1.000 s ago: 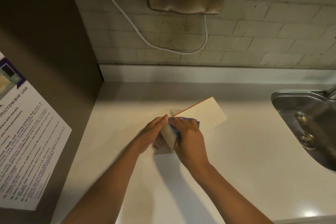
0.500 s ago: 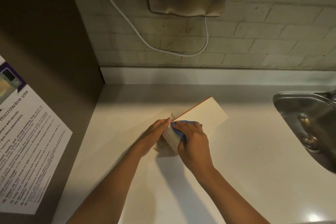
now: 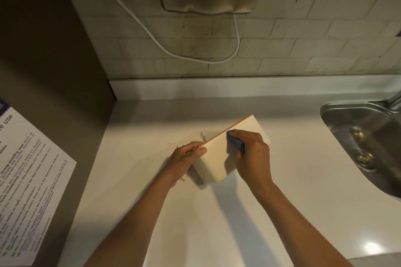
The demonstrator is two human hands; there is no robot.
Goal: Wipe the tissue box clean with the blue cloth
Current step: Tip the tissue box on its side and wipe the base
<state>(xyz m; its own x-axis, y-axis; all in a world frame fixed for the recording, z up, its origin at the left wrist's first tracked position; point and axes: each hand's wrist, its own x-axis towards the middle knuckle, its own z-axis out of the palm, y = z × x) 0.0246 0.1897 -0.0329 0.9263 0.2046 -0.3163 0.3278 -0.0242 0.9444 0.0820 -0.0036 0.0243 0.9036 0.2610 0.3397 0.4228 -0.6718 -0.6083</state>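
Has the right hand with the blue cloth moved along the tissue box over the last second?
Yes. The right hand slid the blue cloth from the tissue box's near end up its broad face, toward the sink.

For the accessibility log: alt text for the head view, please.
On a pale counter, the right hand presses a blue cloth onto a cream tissue box while the left hand steadies its near end. A steel sink sits at the right.
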